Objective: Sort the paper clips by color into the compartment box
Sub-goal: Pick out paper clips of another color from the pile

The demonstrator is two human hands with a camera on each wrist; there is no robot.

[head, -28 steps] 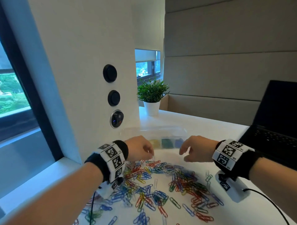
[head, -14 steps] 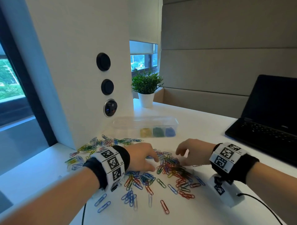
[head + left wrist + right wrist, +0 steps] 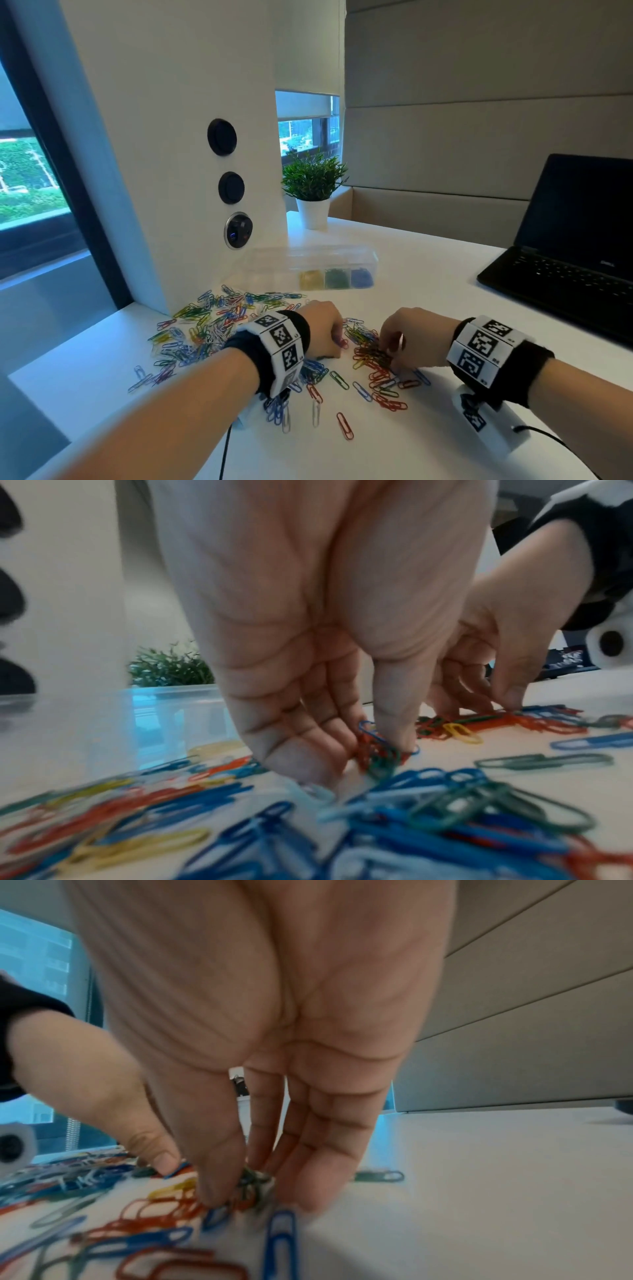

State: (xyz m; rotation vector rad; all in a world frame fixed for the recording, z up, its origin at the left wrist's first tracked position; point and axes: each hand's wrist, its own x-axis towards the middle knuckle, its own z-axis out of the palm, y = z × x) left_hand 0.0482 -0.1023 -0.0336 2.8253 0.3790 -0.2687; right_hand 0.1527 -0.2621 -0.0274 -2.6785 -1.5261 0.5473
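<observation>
1. Left hand [image 3: 322,329]: lowered onto the table [image 3: 428,267]; a small tangle of red, green and blue clips [image 3: 378,753] is pinched between thumb and fingertips.
2. Right hand [image 3: 416,337]: a greenish cluster [image 3: 253,1185] is nipped likewise, with fingers pointing down.
3. Paper clips [image 3: 373,356]: spread under and between both hands, mixed in colour.
4. Compartment box [image 3: 308,267]: set beyond both hands, long axis crosswise; yellow, green and blue are already held in its right-hand cells, which are judged nearer the right hand.
5. Both pinches are shown only by the wrist views; knuckles alone are shown by the head view.
</observation>
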